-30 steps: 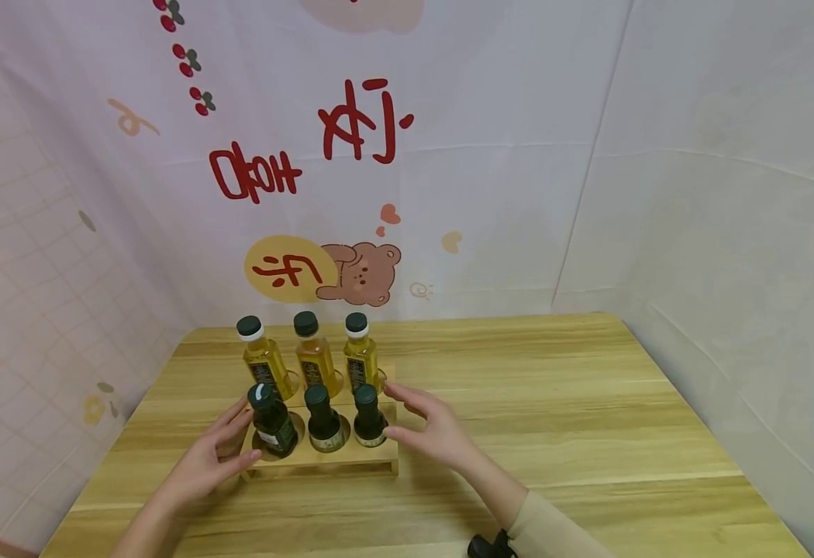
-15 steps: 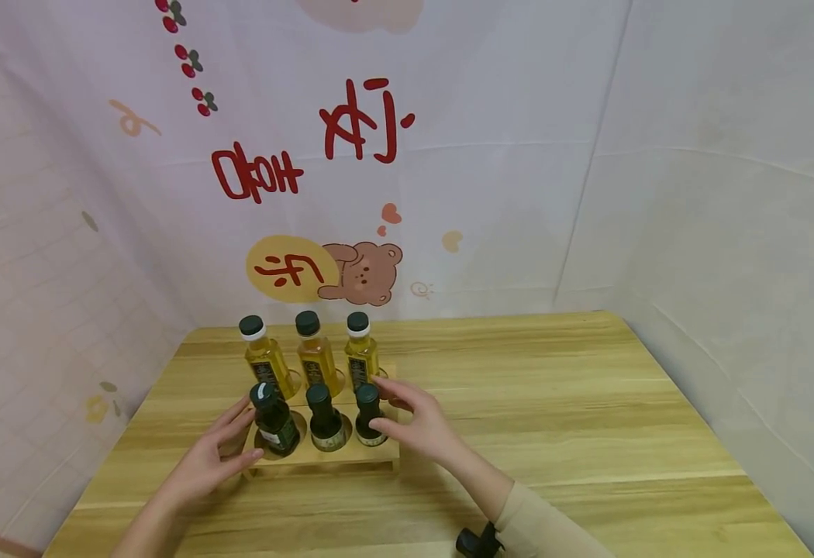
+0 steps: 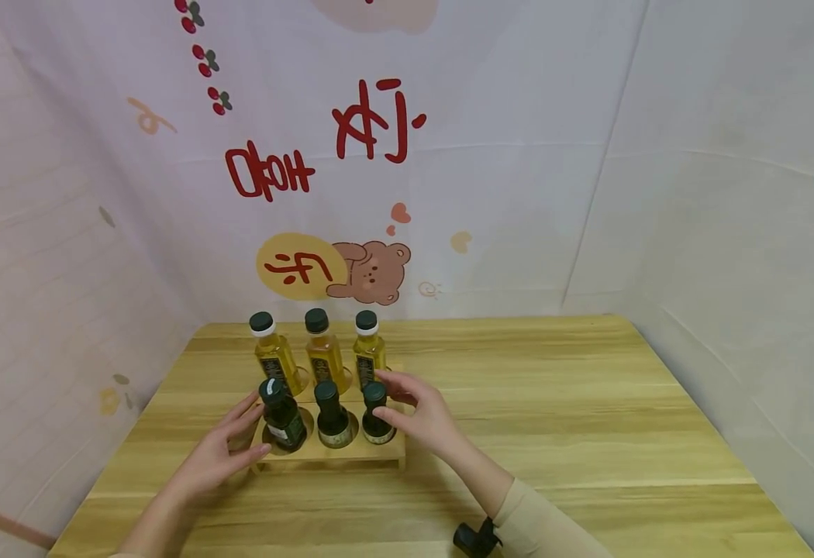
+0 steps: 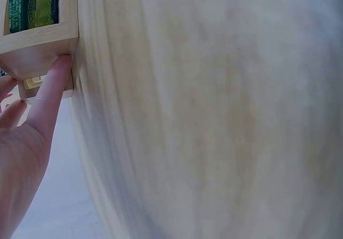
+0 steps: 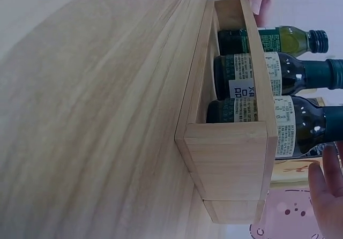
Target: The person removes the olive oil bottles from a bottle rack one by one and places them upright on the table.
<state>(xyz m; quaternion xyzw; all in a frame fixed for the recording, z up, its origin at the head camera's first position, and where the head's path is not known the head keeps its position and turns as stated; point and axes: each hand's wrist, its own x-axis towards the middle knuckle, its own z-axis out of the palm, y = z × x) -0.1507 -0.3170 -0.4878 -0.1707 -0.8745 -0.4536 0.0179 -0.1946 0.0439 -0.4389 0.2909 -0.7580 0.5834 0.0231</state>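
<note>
A two-tier wooden rack (image 3: pixel 323 454) stands at the left of the table with bottles upright in its round holes. Its front row has three dark green bottles: left (image 3: pixel 284 418), middle (image 3: pixel 333 418) and right (image 3: pixel 377 418). My left hand (image 3: pixel 215 457) rests its spread fingertips against the rack's left end; in the left wrist view the fingers (image 4: pixel 49 97) meet the end panel. My right hand (image 3: pixel 428 415) is at the right front bottle, thumb in front of its neck and forefinger behind, fingers mostly straight. From the right wrist, those fingers (image 5: pixel 328 193) lie beside the bottle (image 5: pixel 297 126).
Behind stand three oil bottles with dark caps: left (image 3: pixel 277 360), middle (image 3: pixel 325 356) and right (image 3: pixel 369 356). A printed cloth (image 3: pixel 491 194) hangs at the table's (image 3: pixel 553 434) back edge. By the right sleeve is a small black device (image 3: pixel 475 540).
My right hand has moved left from the rack's right end, bringing its thumb and fingers over the right front bottle. My left hand stays at the rack's left end. The head view shifts slightly.
</note>
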